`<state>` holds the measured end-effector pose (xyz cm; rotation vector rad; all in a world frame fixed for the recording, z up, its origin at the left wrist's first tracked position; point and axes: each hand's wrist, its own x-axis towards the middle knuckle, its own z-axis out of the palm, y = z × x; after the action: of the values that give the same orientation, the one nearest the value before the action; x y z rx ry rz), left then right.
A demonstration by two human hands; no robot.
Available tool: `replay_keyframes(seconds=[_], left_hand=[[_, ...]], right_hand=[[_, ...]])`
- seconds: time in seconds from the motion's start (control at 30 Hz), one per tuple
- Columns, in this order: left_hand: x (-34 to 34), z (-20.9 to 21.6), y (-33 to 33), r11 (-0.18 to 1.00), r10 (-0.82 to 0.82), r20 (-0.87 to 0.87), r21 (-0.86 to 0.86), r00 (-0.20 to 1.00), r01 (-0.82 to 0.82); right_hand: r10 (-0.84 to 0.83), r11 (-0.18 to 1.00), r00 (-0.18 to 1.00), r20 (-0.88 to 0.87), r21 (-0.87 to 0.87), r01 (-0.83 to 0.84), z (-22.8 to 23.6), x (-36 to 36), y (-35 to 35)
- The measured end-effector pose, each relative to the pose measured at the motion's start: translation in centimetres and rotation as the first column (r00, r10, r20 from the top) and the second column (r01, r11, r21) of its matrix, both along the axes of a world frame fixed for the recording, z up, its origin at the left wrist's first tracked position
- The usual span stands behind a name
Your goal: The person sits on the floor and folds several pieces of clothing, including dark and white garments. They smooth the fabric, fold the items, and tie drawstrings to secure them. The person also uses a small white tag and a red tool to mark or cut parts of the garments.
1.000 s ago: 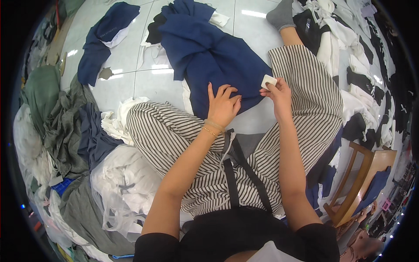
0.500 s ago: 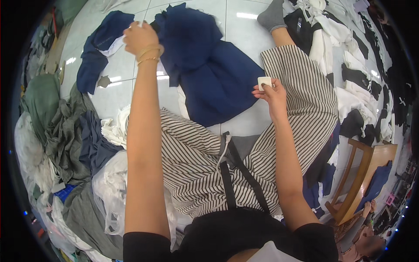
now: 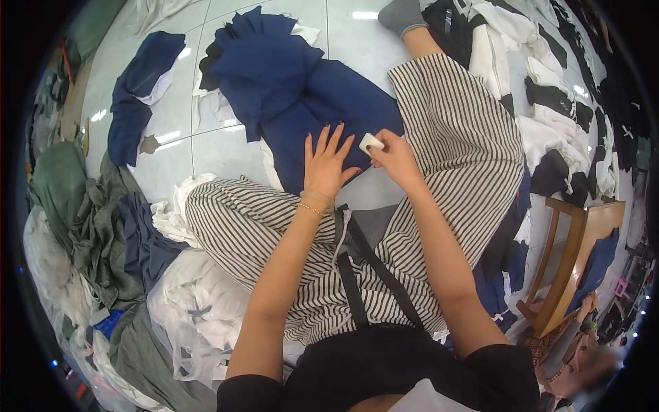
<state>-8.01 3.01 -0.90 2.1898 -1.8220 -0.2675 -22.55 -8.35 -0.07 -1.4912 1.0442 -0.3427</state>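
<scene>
A pile of navy blue cloth pieces (image 3: pixel 343 93) lies on the floor between my legs, with pale cloth edges showing under it. My left hand (image 3: pixel 326 168) rests flat on its near part, fingers spread and pointing away from me. Just to the right, my right hand (image 3: pixel 397 161) pinches a small white square block (image 3: pixel 371 143), which looks like tailor's chalk, between thumb and fingers. The block is over the cloth's near right edge; whether it touches the cloth, I cannot tell.
Another navy piece with a white part (image 3: pixel 132 103) lies at the far left. Dark green and grey cloth (image 3: pixel 89 220) and a translucent bag (image 3: pixel 199 295) heap up at left. White and black pieces (image 3: pixel 549 130) line the right, near a wooden stool (image 3: pixel 576 268). Another person sits at lower right.
My left hand has come back from the far left and now lies flat on the navy cloth. My right hand has moved left and slightly nearer, still with the white block.
</scene>
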Motion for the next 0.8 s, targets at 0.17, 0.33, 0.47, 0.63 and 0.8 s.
replay_keyframes(seconds=[0.17,0.33,0.47,0.63,0.8], left_hand=[[-0.1,0.0,0.0,0.998,0.028,0.034,0.054,0.999,-0.030],[-0.2,0.0,0.0,0.998,0.032,0.036,0.044,0.999,-0.034],[-0.1,-0.1,0.0,0.999,0.027,0.056,0.043,0.998,-0.030],[-0.3,-0.4,-0.2,0.999,0.025,0.058,0.038,0.998,-0.027],[-0.2,-0.3,-0.2,0.998,0.020,0.060,0.057,0.998,-0.023]], right_hand=[[0.087,0.970,0.984,-0.156,-0.213,-0.119,0.5,0.6,1.4],[0.091,0.939,0.976,-0.199,-0.309,-0.151,0.4,0.9,2.3],[0.112,0.875,0.960,-0.255,-0.432,-0.217,-0.2,1.5,2.9],[0.153,0.799,0.951,-0.269,-0.533,-0.280,-0.9,1.5,3.2],[0.244,0.850,0.883,-0.402,-0.349,-0.394,1.7,0.4,2.3]])
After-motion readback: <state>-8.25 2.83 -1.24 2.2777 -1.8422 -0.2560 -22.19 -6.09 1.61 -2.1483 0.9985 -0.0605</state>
